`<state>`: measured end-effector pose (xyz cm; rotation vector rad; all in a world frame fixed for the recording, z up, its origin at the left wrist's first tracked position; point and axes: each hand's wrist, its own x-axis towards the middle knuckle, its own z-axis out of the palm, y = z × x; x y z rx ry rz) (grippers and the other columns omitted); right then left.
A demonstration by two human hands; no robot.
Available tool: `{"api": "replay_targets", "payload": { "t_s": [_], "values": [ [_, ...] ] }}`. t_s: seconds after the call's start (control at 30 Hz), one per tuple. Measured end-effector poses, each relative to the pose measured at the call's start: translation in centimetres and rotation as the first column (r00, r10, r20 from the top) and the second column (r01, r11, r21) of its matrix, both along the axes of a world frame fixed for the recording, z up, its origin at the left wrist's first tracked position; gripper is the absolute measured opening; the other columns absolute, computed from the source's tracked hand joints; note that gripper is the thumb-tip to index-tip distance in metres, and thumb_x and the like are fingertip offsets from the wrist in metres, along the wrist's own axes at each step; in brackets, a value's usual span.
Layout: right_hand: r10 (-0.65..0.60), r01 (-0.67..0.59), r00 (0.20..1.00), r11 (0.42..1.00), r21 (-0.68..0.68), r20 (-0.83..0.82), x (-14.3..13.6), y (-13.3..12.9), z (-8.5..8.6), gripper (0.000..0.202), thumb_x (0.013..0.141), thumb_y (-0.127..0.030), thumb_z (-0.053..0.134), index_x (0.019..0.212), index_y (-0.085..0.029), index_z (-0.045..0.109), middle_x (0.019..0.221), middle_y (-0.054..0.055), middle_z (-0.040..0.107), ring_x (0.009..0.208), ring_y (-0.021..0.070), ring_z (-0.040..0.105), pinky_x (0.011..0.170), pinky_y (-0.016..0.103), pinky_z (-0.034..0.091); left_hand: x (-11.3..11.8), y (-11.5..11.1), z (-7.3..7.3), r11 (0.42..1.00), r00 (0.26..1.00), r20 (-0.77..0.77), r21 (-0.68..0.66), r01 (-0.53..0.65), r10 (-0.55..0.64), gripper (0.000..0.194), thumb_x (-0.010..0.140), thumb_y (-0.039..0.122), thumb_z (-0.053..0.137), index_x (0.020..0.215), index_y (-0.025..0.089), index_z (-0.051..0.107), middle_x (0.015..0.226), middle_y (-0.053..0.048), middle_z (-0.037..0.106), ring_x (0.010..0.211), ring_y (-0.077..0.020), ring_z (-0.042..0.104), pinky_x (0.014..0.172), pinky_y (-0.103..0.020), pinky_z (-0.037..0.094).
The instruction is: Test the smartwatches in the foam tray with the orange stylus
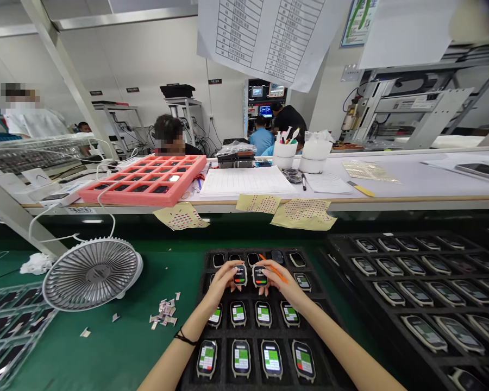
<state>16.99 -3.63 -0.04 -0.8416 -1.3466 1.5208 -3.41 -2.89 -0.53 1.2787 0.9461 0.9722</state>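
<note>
My left hand [223,278] grips a strapless smartwatch [239,275] by its edges, its screen lit with small green and red areas. Close beside it, a second smartwatch [259,276] with a similar lit screen is in my right hand [277,274]. A thin orange stick [274,268] also lies across the fingers of my right hand. Both watches are held above a black foam tray [224,327] with several watches in its pockets. In the nearer rows, screens such as that of one watch [271,358] show green and white blocks, some with red.
Right of the tray stands another black tray [352,282] full of watches. To the left are a white fan [93,274], small loose tabs [163,314] and a clear tray [16,326]. A shelf [375,205] behind carries a pink foam tray [146,200] and papers [246,181]. People sit beyond.
</note>
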Motion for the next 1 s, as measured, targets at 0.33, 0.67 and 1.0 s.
{"api": "replay_targets", "payload": {
  "t_s": [0.33, 0.67, 1.0],
  "values": [
    [-0.018, 0.018, 1.000, 1.000, 0.016, 0.023, -0.1, -0.1, 0.2, 0.029, 0.083, -0.046, 0.059, 0.102, -0.023, 0.059, 0.074, 0.000, 0.061, 0.057, 0.0170, 0.065, 0.051, 0.029, 0.049, 0.1, 0.1, -0.3, 0.994, 0.999, -0.042, 0.109, -0.019, 0.024, 0.050, 0.078, 0.050, 0.061, 0.116, 0.019, 0.053, 0.097, -0.006, 0.057, 0.063, -0.0108, 0.055, 0.049, -0.021, 0.037],
    [0.014, -0.017, 0.997, 0.999, 0.048, 0.072, -0.1, 0.2, -0.6, 0.032, 0.084, -0.044, 0.060, 0.107, -0.023, 0.055, 0.089, 0.002, 0.060, 0.060, 0.0156, 0.067, 0.052, 0.028, 0.051, 0.3, 0.0, -0.7, 0.985, 0.999, -0.038, 0.171, 0.003, 0.004, 0.049, 0.078, 0.044, 0.065, 0.118, 0.020, 0.049, 0.108, -0.008, 0.056, 0.085, -0.0175, 0.057, 0.070, -0.028, 0.049],
    [0.030, -0.034, 0.998, 0.998, 0.061, 0.061, -0.4, 0.2, -1.2, 0.041, 0.078, -0.040, 0.068, 0.111, -0.024, 0.050, 0.095, 0.003, 0.059, 0.068, 0.0163, 0.068, 0.051, 0.025, 0.050, 0.2, 0.1, -0.9, 0.982, 0.999, -0.038, 0.190, 0.000, 0.007, 0.045, 0.079, 0.045, 0.063, 0.115, 0.020, 0.050, 0.106, -0.007, 0.055, 0.077, -0.0141, 0.055, 0.063, -0.025, 0.048]
  ]
}}
